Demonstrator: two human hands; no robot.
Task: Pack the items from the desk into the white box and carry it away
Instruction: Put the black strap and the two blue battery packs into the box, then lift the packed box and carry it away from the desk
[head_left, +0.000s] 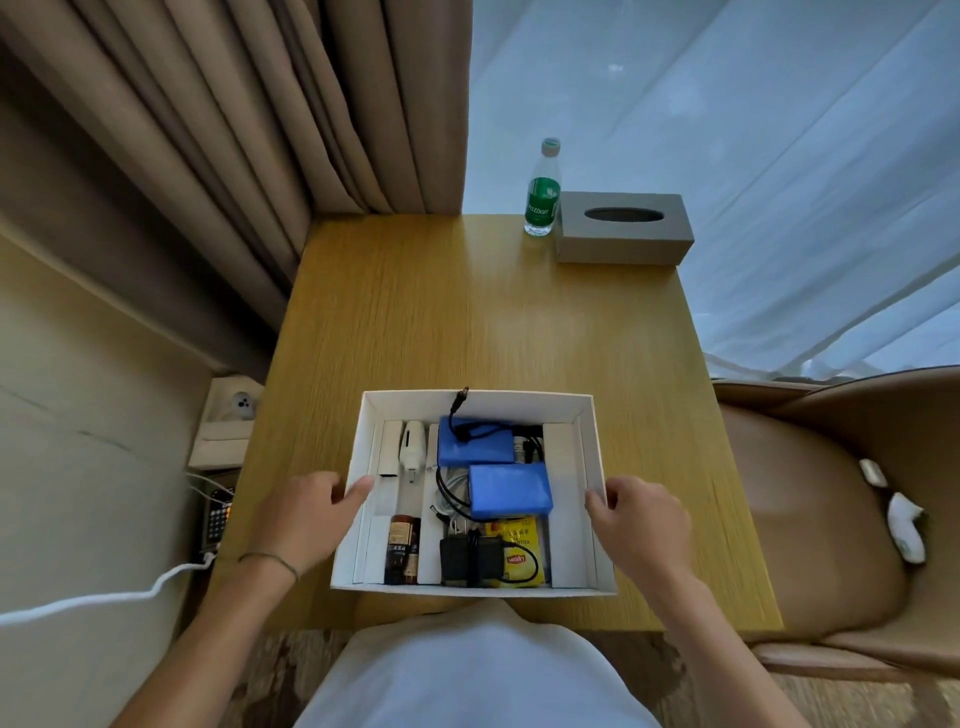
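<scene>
White box (597, 447) sits packed on the tabletop (467, 312); left hand (306, 512) and right hand (641, 519) each pinch a side wall. Packing looks done, so lifting it level comes next.

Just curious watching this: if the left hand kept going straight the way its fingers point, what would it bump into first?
The left hand points right, its thumb already at the left wall of the white box. Going on, it would probably meet that wall first.

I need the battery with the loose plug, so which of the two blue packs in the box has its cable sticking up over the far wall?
The farther blue pack, lying toward the white box's back wall. Its black plug rises over that wall; the nearer blue pack lies closer to the person.
</scene>
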